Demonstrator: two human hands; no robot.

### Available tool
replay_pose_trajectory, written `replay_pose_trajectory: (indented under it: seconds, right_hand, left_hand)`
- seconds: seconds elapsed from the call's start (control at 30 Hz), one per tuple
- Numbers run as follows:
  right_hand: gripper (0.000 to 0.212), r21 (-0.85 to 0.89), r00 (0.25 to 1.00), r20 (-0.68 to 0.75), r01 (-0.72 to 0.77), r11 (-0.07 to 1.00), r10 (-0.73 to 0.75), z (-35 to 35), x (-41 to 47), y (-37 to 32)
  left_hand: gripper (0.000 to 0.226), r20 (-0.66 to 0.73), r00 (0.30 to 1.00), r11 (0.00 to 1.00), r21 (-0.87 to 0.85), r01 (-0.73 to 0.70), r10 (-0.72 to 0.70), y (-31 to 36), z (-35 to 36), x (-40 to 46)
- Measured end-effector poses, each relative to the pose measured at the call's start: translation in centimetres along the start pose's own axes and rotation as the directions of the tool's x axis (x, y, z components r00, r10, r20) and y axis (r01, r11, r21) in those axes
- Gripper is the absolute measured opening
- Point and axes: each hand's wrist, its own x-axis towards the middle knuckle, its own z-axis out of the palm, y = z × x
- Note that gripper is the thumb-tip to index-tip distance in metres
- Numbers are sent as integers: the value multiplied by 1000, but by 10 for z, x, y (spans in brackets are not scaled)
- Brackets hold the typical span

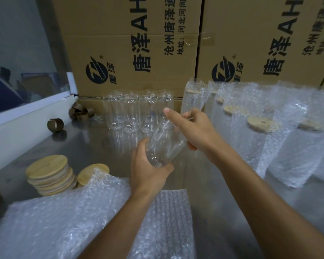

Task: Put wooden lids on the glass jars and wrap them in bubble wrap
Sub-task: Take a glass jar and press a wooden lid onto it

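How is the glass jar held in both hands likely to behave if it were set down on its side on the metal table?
The jar looks smooth and round, so on its side it would probably roll across the table. Being thin clear glass, it is likely fragile and somewhat slippery. The left hand cups its base and the right hand grips the upper part, which suggests care.

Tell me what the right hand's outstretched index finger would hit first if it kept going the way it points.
Most likely the row of empty glass jars: the right hand points its index finger at their upper part. Depth is unclear; the cardboard box stands just behind them.
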Motion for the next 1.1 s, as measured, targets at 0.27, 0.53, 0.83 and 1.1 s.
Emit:
replay_pose_trajectory:
  seconds: [0.27, 0.53, 0.83, 1.1]
  right_hand:
    - [58, -27, 1000, -12, -20, 999, 19, -4, 2, -1]
    - [77, 41, 995, 47, 83, 996, -85, -5, 1, -4]
    - [60, 275, 983, 157, 53, 960, -100, -9, -1, -3]
    - [20, 302, 988, 120, 61, 951, -101, -8, 1, 0]
  left_hand:
    - [98, -18, 999, 996, 88, -32, 33, 0, -2, 0]
    - [96, -48, 999, 999, 30, 17, -15, 3, -1, 1]
    - [87, -20, 995, 991, -95, 99, -101, 4, 1, 2]
    - [84, -13, 997, 992, -101, 78, -80, -1, 1, 4]
